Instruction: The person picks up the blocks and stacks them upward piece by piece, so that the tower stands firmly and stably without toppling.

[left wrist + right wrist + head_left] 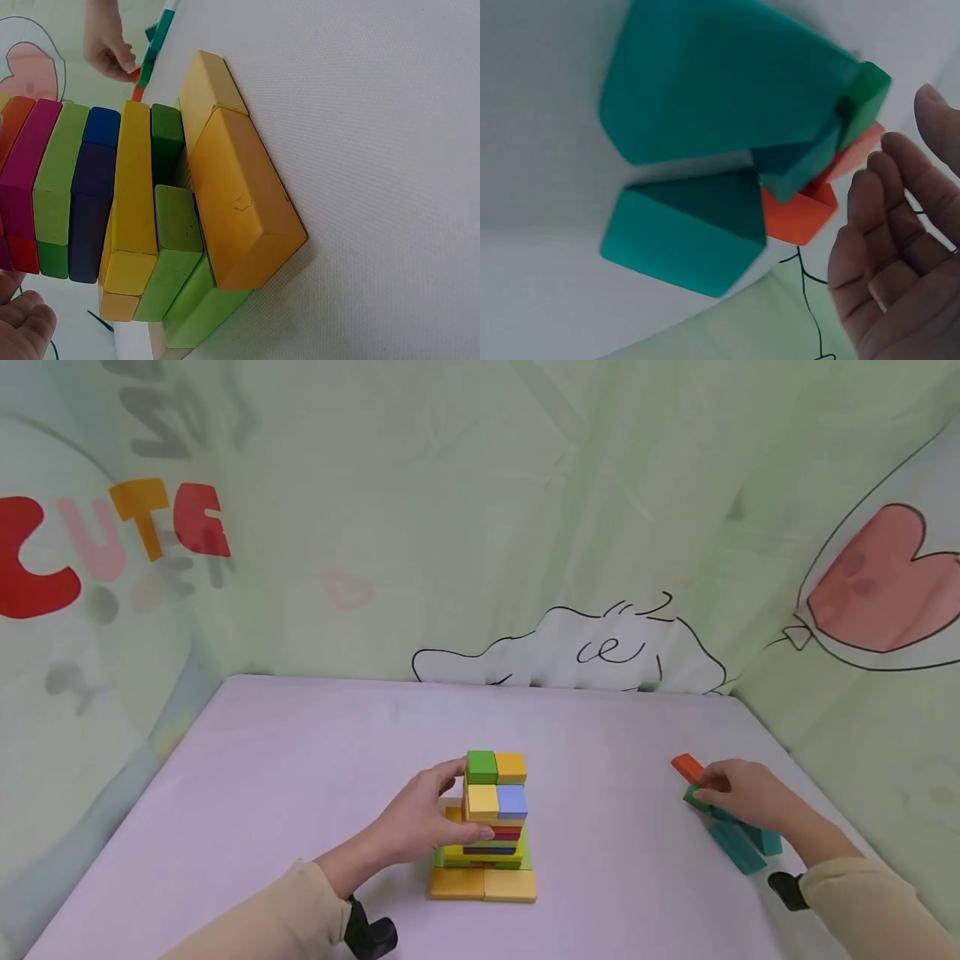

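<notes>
A tower of coloured wooden blocks (495,852) stands in front of me, with orange blocks (240,202) at its foot. My left hand (420,817) grips the upper part from the left, its thumb across the front and fingers around the far side. Green and yellow block ends (482,767) top the tower. Over at the right, my right hand (750,792) hovers at a small pile, fingertips right by a green block (868,103). The right wrist view shows its thumb apart from its gently bent fingers, with nothing between them. Teal blocks (720,75) and orange blocks (799,214) lie beside the green one.
The pile sits near the right side of the pale table (300,760). A green printed curtain (450,527) hangs behind and along both sides. Black straps with small devices (371,935) are on both wrists.
</notes>
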Demonstrator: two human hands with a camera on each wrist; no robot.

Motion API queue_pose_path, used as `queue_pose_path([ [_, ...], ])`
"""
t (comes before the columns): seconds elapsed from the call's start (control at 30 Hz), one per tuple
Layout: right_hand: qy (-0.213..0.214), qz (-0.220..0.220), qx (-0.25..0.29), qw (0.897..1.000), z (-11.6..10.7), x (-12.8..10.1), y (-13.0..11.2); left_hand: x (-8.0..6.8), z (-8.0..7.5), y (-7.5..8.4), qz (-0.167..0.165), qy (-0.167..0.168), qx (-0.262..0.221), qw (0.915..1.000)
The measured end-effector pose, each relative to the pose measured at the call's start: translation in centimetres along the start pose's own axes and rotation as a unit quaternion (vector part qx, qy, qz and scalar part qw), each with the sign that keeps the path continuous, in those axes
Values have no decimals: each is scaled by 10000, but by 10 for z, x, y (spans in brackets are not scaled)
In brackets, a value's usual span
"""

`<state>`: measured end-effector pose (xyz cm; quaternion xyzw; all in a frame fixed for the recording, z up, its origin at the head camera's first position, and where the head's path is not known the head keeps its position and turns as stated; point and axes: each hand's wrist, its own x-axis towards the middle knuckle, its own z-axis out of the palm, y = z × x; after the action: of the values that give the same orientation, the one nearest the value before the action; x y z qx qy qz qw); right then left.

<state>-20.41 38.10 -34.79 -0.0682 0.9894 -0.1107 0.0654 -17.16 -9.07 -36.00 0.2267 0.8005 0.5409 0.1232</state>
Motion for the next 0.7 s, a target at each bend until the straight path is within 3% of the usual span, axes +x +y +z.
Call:
queue_pose_path([
  [0.23,-265,294,-178,9991,6,-3,2,0,1,0,-3,9,27,10000],
  [0.53,-161,-196,365,9990,18,-7,-21,1,0,-1,16,24,25,10000],
  [0.7,-193,-135,362,9991,22,-9,-26,1,0,-3,40,16,19,10000],
])
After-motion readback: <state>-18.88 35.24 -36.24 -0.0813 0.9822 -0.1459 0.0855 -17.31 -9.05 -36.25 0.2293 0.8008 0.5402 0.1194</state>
